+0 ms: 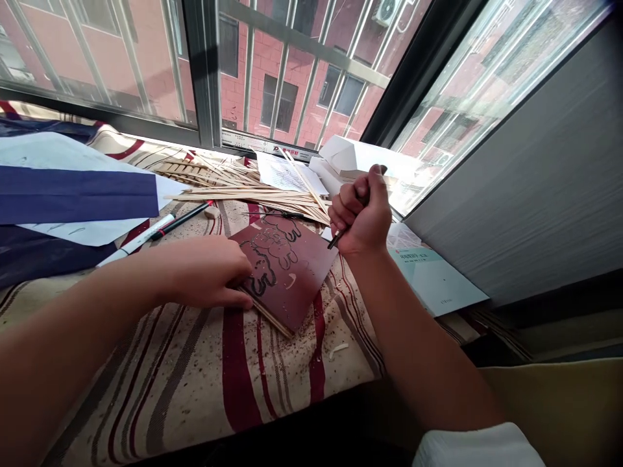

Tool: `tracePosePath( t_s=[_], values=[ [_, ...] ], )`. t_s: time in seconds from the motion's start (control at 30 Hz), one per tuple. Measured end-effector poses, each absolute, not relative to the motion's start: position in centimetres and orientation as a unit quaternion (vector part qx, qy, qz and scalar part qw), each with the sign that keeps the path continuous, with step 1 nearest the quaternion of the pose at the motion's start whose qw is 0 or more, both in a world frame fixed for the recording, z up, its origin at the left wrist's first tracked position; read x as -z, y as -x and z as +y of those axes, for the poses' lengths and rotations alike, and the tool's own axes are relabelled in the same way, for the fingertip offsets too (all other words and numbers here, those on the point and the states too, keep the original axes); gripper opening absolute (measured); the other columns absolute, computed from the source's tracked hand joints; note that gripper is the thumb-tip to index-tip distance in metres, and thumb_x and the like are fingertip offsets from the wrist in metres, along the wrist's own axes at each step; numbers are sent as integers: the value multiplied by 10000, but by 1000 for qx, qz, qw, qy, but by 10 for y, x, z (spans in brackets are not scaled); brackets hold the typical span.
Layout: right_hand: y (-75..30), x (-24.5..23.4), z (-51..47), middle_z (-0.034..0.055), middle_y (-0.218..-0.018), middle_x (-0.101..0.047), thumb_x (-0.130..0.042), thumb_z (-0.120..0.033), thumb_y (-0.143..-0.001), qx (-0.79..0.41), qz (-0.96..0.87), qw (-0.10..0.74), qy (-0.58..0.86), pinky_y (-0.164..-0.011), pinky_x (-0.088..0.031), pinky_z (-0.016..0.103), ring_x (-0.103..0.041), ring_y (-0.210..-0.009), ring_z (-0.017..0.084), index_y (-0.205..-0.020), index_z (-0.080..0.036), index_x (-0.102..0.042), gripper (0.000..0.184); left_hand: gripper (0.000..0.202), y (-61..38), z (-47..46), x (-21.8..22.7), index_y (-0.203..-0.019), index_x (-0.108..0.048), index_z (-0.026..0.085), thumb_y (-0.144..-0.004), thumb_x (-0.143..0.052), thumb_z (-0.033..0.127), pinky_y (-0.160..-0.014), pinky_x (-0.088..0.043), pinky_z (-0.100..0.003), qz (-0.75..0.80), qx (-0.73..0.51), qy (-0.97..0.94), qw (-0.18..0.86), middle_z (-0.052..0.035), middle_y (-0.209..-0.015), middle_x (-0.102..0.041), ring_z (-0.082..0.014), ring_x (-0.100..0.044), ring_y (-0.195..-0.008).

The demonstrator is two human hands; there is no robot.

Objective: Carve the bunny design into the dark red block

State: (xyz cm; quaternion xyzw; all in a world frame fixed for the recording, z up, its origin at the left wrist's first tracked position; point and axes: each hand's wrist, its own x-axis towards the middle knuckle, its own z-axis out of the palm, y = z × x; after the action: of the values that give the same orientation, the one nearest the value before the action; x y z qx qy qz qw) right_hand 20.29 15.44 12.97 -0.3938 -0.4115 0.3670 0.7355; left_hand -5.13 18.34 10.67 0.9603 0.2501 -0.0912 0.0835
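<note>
A dark red board (pixel 291 279) with a carved cartoon outline lies on the striped cloth (pixel 195 383). My left hand (pixel 207 271) rests on the board's left corner, fingers curled down and pressed against it. My right hand (pixel 363 211) is closed in a fist round a thin dark carving tool (pixel 335 240), whose tip points down at the board's right edge.
A pile of thin wooden sticks (pixel 253 188) lies behind the board. Two pens (pixel 160 230) and blue and white paper sheets (pixel 73 194) are at the left. A booklet (pixel 428 275) and white boxes (pixel 345 159) sit at the right, by the window. Wood shavings dot the cloth.
</note>
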Motion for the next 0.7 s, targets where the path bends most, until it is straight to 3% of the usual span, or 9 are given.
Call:
tracePosePath(
  t_s=[0.2,0.33,0.47,0.7],
  values=[
    [-204,-126,159,-107,-600,-216,-775,-738,-1078,-398,-407,726,386,-412,-191,323,-190,-473,131,-853,-314,-507,550,413,54,185,-105,-714,-659,267,-1022,-870,444,-629,-360,-381,252,90,-959,91,-43,-730,-784,-246,-673,-656],
    [-202,-124,162,-115,-585,-243,-800,-814,-1038,-400,-411,713,405,-420,-248,291,-232,-470,116,-816,-308,-372,699,513,54,189,-99,-688,-621,269,-1021,-878,563,-599,-337,-377,247,86,-961,87,-48,-706,-768,-244,-654,-626],
    [-205,-124,164,-118,-593,-268,-813,-838,-1022,-402,-406,725,385,-428,-290,272,-266,-474,112,-831,-304,-341,737,584,58,197,-86,-673,-607,274,-1001,-891,664,-561,-289,-381,240,72,-965,79,-50,-681,-747,-243,-631,-586],
    [-195,-118,161,-143,-544,-291,-777,-722,-1099,-478,-389,684,391,-403,-178,239,-201,-437,84,-844,-290,-416,618,558,57,193,-92,-677,-654,262,-1028,-898,621,-585,-321,-373,223,49,-970,87,-46,-684,-745,-241,-653,-598]
  ],
)
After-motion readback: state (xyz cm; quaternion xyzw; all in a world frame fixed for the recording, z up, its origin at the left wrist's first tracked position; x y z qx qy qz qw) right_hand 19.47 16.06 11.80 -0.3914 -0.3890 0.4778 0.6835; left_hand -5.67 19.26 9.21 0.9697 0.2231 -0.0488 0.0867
